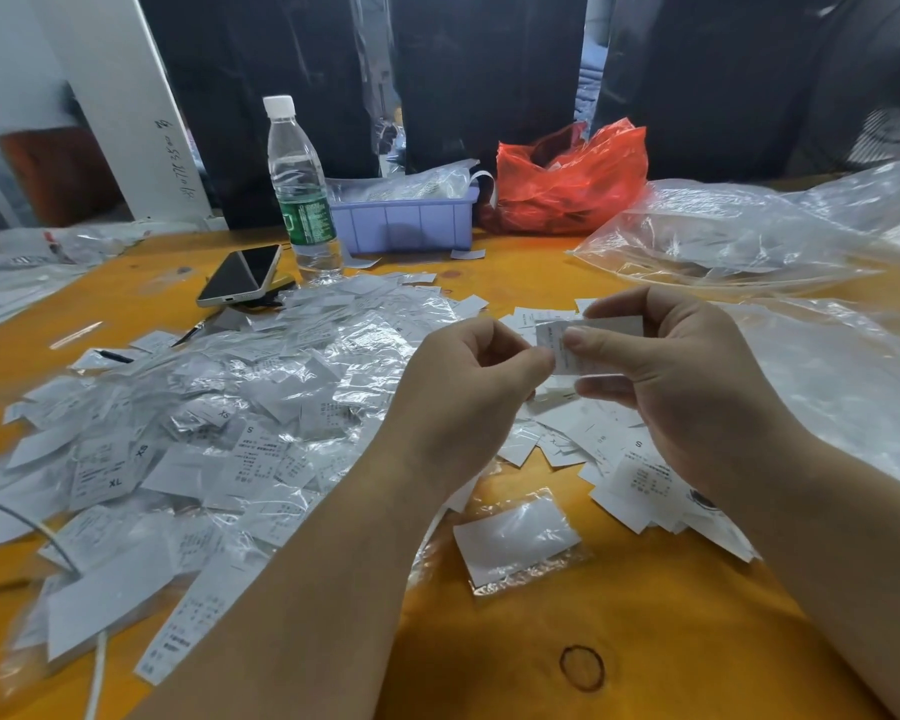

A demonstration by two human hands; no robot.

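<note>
Label [567, 350] — small, white, printed — held in the air between both hands, a little above the desk [645, 641]. Left hand [468, 387] pinches its near edge between thumb and curled forefinger. Right hand [687, 387] grips the other side, thumb on top and the remaining fingers [601, 387] folded beneath. A two-sided pinch like this probably keeps the thin slip flat, either for reading or for sliding into a sleeve. Whether a clear sleeve already covers it, I cannot tell.

Directly under the fingers lie loose labels [619, 459], several face up with size letters showing; likely the working stock, kept within easy reach. Nearer the body than the fingers, one bagged label [520, 543] lies apart on bare wood. Left of the fingers spreads a big heap of bagged labels [219, 407], probably the finished pile.

Beyond the fingers, well apart: phone [242, 275], water bottle [302, 200], purple tray [411, 220] and red bag [567, 184]. Crumpled clear bags [723, 236] lie to the right — pushed out of the work zone, by the look of it.
</note>
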